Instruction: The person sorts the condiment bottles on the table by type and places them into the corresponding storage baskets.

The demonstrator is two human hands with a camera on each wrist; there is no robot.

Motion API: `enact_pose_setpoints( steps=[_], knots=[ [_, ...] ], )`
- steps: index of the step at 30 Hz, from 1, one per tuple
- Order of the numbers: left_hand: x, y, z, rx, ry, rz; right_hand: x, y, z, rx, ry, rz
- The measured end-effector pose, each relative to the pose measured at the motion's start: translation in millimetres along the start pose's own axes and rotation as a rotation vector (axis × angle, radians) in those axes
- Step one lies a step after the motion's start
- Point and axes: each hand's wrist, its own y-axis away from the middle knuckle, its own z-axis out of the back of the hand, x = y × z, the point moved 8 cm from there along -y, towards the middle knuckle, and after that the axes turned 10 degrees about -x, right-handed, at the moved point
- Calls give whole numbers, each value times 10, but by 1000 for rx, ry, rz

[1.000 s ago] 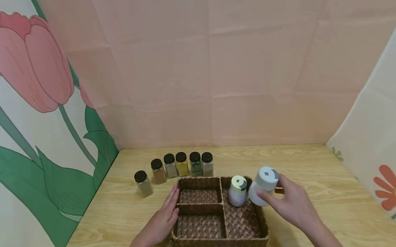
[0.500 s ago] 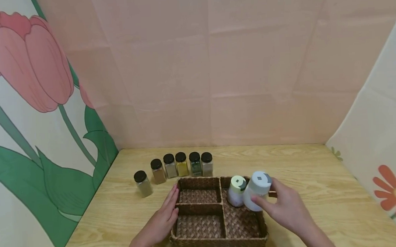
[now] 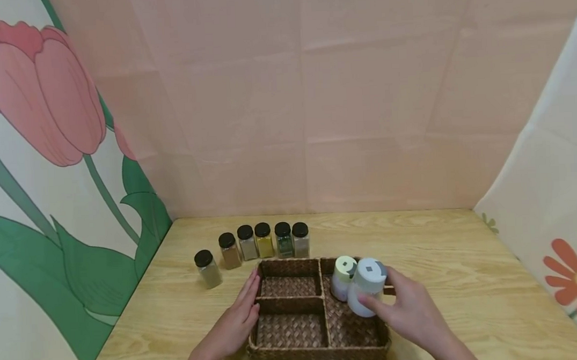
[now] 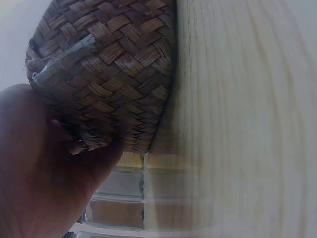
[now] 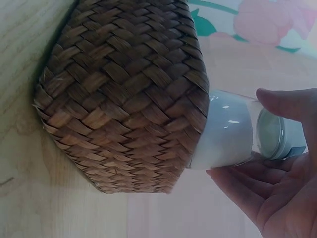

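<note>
My right hand (image 3: 412,311) grips a clear jar of white contents with a pale white-blue cap (image 3: 370,273), thumb on one side and fingers on the other. The jar is over the right compartment of a brown woven basket (image 3: 320,356), its lower part hidden behind the basket wall in the right wrist view. A similar jar with a pale yellow-green cap (image 3: 344,269) stands at the back of that compartment. My left hand (image 3: 229,325) rests on the basket's left wall with its fingers extended; the left wrist view shows it against the weave (image 4: 114,64).
Several small glass spice jars with black lids (image 3: 264,240) stand behind and left of the basket, one jar (image 3: 208,270) nearer the left. Two left compartments (image 3: 290,330) show bare woven floors. The wooden table (image 3: 466,274) meets a pink cloth backdrop (image 3: 305,120).
My right hand has carried the white-capped jar left and nearer to me, from the basket's right rim to over the right compartment. The left hand has stayed on the basket.
</note>
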Motion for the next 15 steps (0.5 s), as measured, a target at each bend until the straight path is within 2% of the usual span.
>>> enact_pose_setpoints(
  steps=[15],
  knots=[
    [-14, 3, 3, -4, -9, -7, -1, 71, -147, 68, -32, -20]
  ],
)
